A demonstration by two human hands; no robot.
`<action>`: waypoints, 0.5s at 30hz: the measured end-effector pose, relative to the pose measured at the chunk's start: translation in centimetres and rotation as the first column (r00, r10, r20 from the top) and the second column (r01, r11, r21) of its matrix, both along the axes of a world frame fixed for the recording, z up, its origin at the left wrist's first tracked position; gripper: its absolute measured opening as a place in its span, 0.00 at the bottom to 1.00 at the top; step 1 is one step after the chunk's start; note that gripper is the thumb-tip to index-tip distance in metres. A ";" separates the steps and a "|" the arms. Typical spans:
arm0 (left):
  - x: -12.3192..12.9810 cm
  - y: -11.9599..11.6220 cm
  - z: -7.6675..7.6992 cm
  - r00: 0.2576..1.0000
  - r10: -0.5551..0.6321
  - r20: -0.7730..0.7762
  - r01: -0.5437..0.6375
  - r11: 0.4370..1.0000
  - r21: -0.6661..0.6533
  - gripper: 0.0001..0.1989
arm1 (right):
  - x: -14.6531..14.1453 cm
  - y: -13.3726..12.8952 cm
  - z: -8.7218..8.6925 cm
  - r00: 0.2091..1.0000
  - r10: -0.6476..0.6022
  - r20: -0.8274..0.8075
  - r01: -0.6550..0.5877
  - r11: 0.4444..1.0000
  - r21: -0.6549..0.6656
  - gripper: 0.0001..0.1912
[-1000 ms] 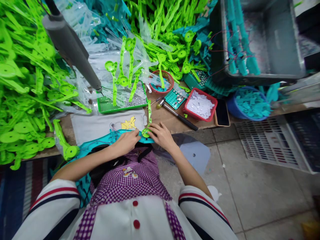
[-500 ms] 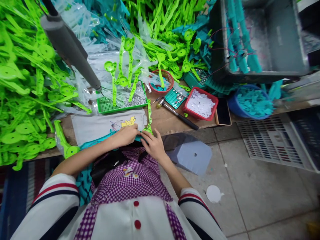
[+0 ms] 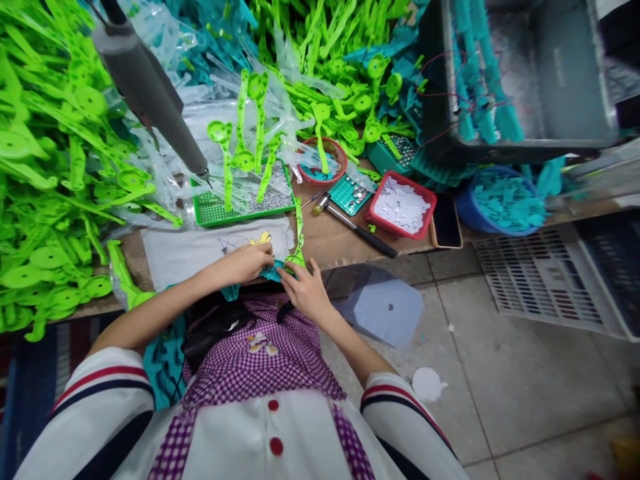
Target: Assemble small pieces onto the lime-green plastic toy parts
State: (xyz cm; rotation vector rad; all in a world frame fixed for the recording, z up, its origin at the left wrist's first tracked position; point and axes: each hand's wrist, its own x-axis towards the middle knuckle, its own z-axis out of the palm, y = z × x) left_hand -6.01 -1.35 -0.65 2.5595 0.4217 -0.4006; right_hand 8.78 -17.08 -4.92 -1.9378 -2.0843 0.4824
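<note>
Both of my hands meet over a teal plastic part (image 3: 273, 271) at the table's front edge, just above my lap. My left hand (image 3: 249, 262) is closed with its fingertips pinched at the part's upper left. My right hand (image 3: 307, 288) grips the part's right end, its index finger raised. The hands hide much of the part. Just beyond my right fingertips lies a bright green plastic arm (image 3: 299, 230) with a round end. A grey cloth (image 3: 173, 257) with a yellow cartoon print lies under and behind my left hand.
A grey electric screwdriver (image 3: 155, 97) hangs over a green tray (image 3: 245, 218) of small metal parts. A hammer (image 3: 367, 237), red basket (image 3: 393, 231) of white pieces, phone (image 3: 447, 223) and blue bowl (image 3: 466, 217) line the right side. Green parts (image 3: 45, 200) heap up left; a grey bin (image 3: 530, 155) stands right.
My left hand has shifted slightly left and down. The teal part no longer stretches left beneath my forearm; its pose has changed. The hanging screwdriver has swung a little right. My right hand stays nearly still.
</note>
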 end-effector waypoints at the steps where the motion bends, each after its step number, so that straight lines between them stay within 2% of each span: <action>1: 0.0 0.0 -0.1 1.000 -0.001 -0.006 0.001 1.000 0.011 0.15 | 0.0 0.0 0.0 1.000 -0.002 -0.006 0.002 1.000 -0.002 0.20; 11: 0.4 1.9 -2.2 0.987 -0.077 0.138 0.077 0.997 0.008 0.20 | 0.1 0.5 0.9 1.000 0.010 0.000 -0.010 1.000 -0.017 0.20; 15: 0.1 1.5 -2.5 0.981 -0.024 0.192 0.023 1.000 0.005 0.20 | -0.1 0.3 0.6 1.000 -0.004 0.014 0.004 1.000 0.009 0.21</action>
